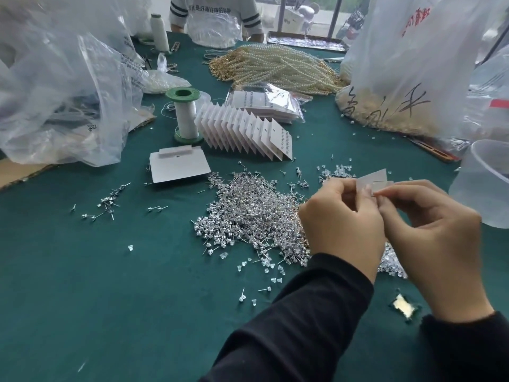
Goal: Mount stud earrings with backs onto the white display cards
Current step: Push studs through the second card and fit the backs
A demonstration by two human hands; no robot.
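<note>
I hold a white display card (376,179) above the green table, to the right of a big pile of clear stud earrings (256,216). My left hand (341,224) grips the card's left edge with curled fingers. My right hand (429,230) pinches the card's lower right edge; whether a stud or back sits between its fingertips is hidden. Loose clear earring backs (264,267) lie in front of the pile. A row of filled cards (245,129) stands overlapped behind the pile. A stack of blank cards (179,166) lies to the left.
A green-capped spool of white thread (186,114) stands beside the card row. Pearl strands (278,67) are heaped at the back. Large plastic bags (63,86) crowd the left and right sides. A clear plastic cup (482,183) stands at right. Another person (214,17) sits opposite.
</note>
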